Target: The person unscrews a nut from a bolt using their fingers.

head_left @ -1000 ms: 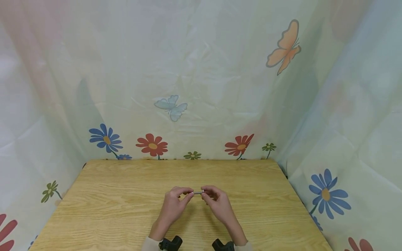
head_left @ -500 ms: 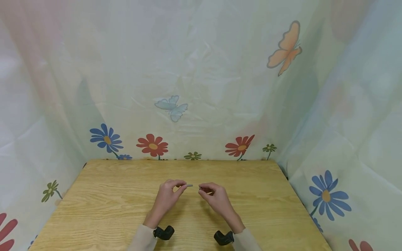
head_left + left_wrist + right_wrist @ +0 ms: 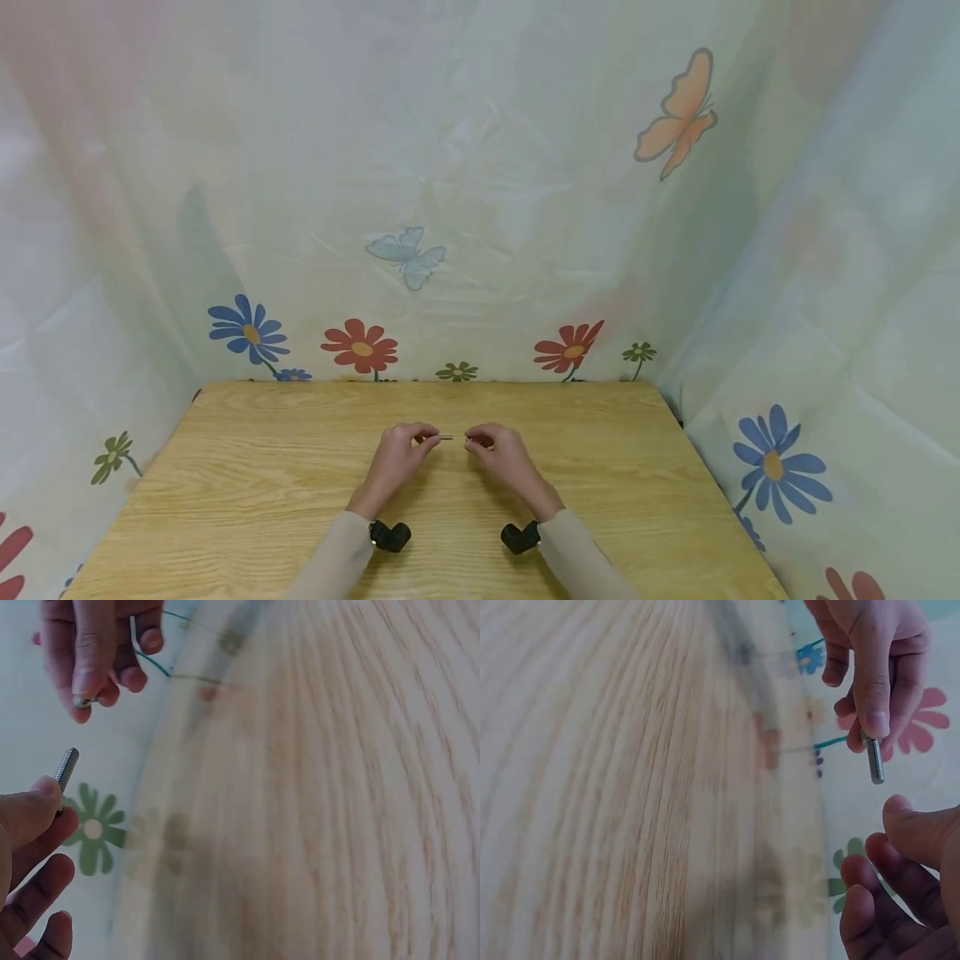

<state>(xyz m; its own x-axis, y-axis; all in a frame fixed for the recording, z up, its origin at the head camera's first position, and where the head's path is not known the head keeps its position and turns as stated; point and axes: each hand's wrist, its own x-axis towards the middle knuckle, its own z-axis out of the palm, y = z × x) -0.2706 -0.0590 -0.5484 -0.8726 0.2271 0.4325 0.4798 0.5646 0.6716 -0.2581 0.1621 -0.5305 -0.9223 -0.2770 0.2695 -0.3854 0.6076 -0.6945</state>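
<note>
My left hand (image 3: 396, 462) pinches a small metal bolt (image 3: 67, 766) between thumb and index finger. The threaded end of the bolt sticks out toward the right hand; its other end is hidden in the fingers. Facing it, my right hand (image 3: 512, 461) pinches a small metal nut (image 3: 82, 702) at its fingertips, seen in the left wrist view. In the right wrist view the thumb hides the nut, while the bolt's threads (image 3: 877, 763) show plainly. A short gap separates bolt and nut, and both hands are held above the table.
The wooden table (image 3: 262, 500) spreads beneath both hands. A pale curtain (image 3: 480, 167) printed with flowers and butterflies encloses its back and sides. Each wrist carries a black camera mount, the left one (image 3: 390, 536) and the right one (image 3: 521, 537).
A second ago the bolt bridged both hands' fingertips. Since then the right hand has come off it with the nut, leaving a gap. Both hands have shifted forward over the table.
</note>
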